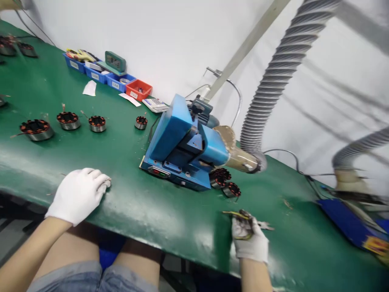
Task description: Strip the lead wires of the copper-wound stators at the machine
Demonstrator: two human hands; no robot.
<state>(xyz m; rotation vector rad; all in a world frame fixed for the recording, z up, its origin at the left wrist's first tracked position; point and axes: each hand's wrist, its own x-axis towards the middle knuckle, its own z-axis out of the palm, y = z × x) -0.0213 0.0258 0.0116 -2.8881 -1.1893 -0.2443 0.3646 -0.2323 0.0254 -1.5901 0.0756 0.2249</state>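
Note:
Both my hands wear white gloves. My left hand [79, 193] rests on the front edge of the green bench [127, 202], fingers curled, with a thin copper wire end poking out by the fingertips. My right hand [249, 239] grips a pair of yellow-handled pliers [243, 215] whose metal jaws point right. A blue benchtop machine [182, 146] stands between my hands, farther back. Two wound stators [226, 182] with copper coils lie at its right foot, just beyond my right hand.
Several more stators [67, 120] sit in a row at the left. Blue and red parts bins [121, 82], a green clock and a calculator [154, 105] line the wall. A grey ribbed extraction hose [273, 89] joins the machine. Another blue device [349, 219] lies at the right.

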